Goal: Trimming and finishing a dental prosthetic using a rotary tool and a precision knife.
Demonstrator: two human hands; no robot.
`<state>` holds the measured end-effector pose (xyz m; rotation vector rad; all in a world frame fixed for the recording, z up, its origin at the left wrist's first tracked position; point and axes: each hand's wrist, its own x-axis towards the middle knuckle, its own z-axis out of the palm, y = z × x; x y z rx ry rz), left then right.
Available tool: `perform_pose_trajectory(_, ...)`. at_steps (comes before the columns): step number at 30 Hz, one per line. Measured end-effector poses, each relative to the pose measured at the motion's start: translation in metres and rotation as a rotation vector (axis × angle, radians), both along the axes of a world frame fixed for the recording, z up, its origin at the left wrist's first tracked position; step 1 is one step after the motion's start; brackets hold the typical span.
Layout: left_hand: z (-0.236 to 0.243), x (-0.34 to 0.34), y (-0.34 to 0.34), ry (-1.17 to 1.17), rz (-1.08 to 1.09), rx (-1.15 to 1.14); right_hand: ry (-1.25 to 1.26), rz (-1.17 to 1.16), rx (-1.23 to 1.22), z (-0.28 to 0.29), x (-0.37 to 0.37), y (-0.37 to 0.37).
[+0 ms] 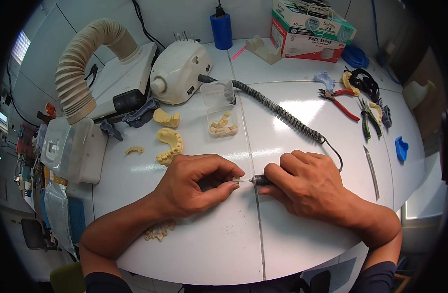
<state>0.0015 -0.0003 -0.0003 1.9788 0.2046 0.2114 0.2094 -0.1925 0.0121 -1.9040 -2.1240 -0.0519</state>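
My left hand (197, 184) pinches a small pale tooth-like piece (235, 180) between thumb and fingertips, which partly hide it. My right hand (307, 183) is wrapped round a dark rotary handpiece (262, 180), lying level over the white table. Its thin metal bur (245, 180) points left and meets the small piece, or nearly so. From behind the right hand a black coiled cord (282, 115) runs back to a cream control unit (180, 73). Ahead of the left hand lies a yellow plaster dental model (170, 144). A clear little box (224, 133) holds several pale tooth pieces.
Ribbed suction hose (70, 83) and a lidded plastic box (70, 151) stand at left. Red-handled pliers (343, 105), green-handled pliers (368, 122) and a knife (372, 173) lie at right. Pale fragments (159, 230) lie beside my left forearm. Mask boxes (307, 41) stand behind.
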Motion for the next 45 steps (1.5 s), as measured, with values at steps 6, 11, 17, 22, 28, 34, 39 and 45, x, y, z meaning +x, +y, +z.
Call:
perform_pose_trajectory(6, 0.0018, -0.0003, 0.0006, 0.014, 0.003, -0.004, 0.001, -0.006, 0.012, 0.0018, -0.0013, 0.0004)
perform_pose_trajectory(11, 0.0012, -0.0002, 0.0012, 0.007, -0.006, 0.011, 0.012, 0.014, 0.006, 0.0012, -0.0007, -0.0001)
perform_pose_trajectory(17, 0.0016, -0.0006, 0.0017, 0.022, -0.003, 0.002, 0.012, 0.028, 0.004, 0.0010, 0.0005, 0.0008)
perform_pose_trajectory(22, 0.0015, -0.0004, 0.0016, 0.027, 0.000, -0.007, 0.014, 0.006, -0.018, 0.0025, 0.0005, 0.0009)
perform_pose_trajectory(28, 0.0012, -0.0011, 0.0021, 0.027, 0.000, -0.024, 0.023, 0.001, -0.009, 0.0030, -0.0002, 0.0015)
perform_pose_trajectory(34, 0.0038, -0.0010, 0.0010, 0.051, 0.014, -0.067, 0.012, -0.010, 0.008, 0.0015, -0.0015, 0.0007)
perform_pose_trajectory(39, -0.0001, -0.0018, 0.0003, 0.035, 0.049, -0.130, 0.008, 0.013, 0.015, 0.0013, -0.0017, 0.0005)
perform_pose_trajectory(45, 0.0002, -0.0012, -0.0008, 0.012, 0.077, -0.187, 0.026, 0.010, 0.004, 0.0020, 0.0004, 0.0003)
